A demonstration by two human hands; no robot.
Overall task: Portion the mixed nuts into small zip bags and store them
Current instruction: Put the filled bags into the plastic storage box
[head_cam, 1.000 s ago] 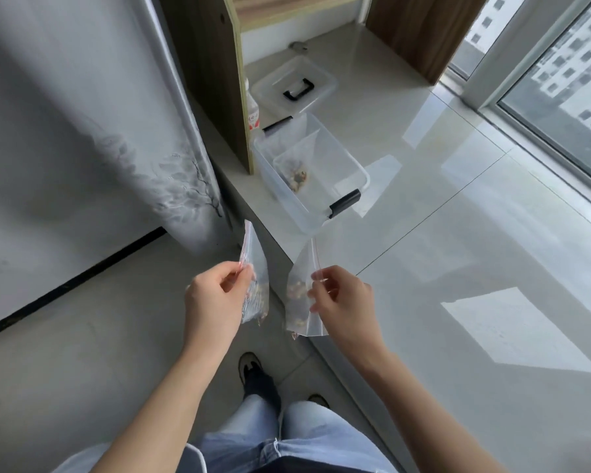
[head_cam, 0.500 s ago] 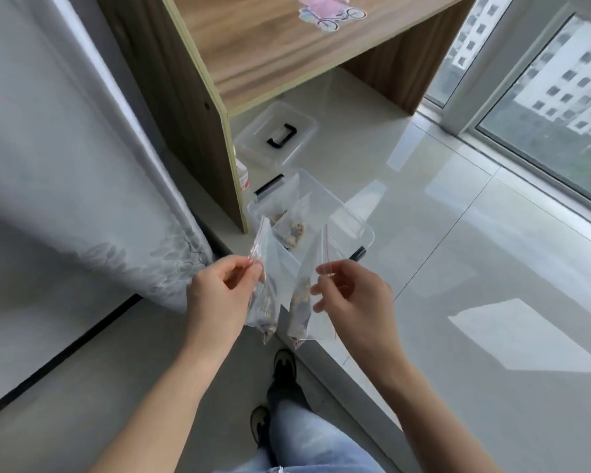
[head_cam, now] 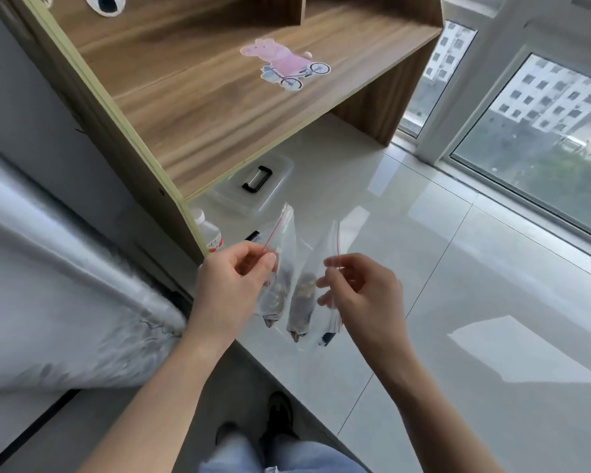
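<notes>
At centre frame, two nut-filled zip bags, apparently already sealed, are being pinched separately, one (head_cam: 277, 268) by the left hand (head_cam: 234, 285), the other (head_cam: 307, 288) by the right hand (head_cam: 359, 295), with only storing seemingly remaining.

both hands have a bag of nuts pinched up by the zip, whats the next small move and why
Probably lower both bags toward the floor under the wooden shelf, where the clear lid lies. The left hand pinches one zip bag and the right hand another zip bag; both already hold nuts, so storing seems next. The bin itself is hidden behind them.
</notes>
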